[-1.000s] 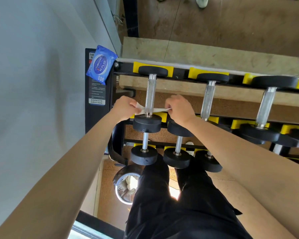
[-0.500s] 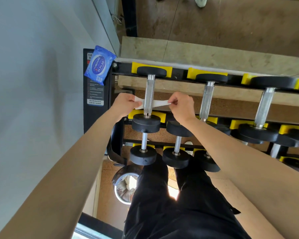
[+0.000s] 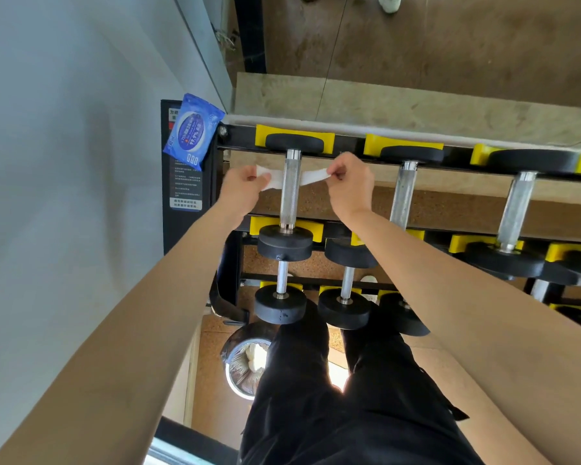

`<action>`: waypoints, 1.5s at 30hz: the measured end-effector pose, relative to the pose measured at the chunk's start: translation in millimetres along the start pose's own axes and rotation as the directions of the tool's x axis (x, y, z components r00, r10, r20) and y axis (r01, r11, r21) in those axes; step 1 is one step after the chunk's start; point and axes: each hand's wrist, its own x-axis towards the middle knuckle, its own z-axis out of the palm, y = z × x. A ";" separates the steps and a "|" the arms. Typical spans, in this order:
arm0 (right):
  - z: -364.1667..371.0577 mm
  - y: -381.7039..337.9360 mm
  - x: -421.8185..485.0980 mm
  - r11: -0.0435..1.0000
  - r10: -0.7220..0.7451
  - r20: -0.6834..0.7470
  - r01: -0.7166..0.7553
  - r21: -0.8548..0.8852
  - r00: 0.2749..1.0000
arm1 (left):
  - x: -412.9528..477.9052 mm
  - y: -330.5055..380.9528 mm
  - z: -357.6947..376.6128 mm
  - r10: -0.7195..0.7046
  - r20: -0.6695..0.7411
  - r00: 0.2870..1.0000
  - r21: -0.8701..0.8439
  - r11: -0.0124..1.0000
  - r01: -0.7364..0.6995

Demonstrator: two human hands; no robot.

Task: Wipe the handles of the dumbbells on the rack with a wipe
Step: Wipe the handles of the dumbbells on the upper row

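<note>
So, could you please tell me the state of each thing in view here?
White wipe: stretched taut behind the handle.
Knurled steel dumbbell handle: racked on yellow cradles, wipe against it.
Left hand: pinches the wipe's left end.
Right hand: pinches its right end.
Blue wipes packet: propped at the black rack end.
Round lined bin: open, white wads inside.

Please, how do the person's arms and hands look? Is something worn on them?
Both arms are bare as far as the picture shows: no sleeve on the left arm or the right arm. The left hand and right hand have no gloves, and no watch, band or ring is visible. Lower down, the person wears black trousers.
</note>
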 end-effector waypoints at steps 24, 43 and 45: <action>-2.4 -8.7 15.9 0.089 0.538 0.420 -0.545 0.834 0.731 | 5.5 12.1 21.6 -0.048 0.005 0.999 -0.477 0.878 0.044; 20.4 -3.0 -13.8 0.667 0.390 0.379 -0.542 0.511 0.839 | -23.5 -44.7 -15.5 0.034 -0.186 0.982 -0.191 0.979 -0.070; 8.6 7.5 -12.4 0.691 0.409 0.334 -0.527 0.494 0.849 | -26.9 -40.6 -5.1 0.065 -0.111 0.992 -0.111 0.991 -0.078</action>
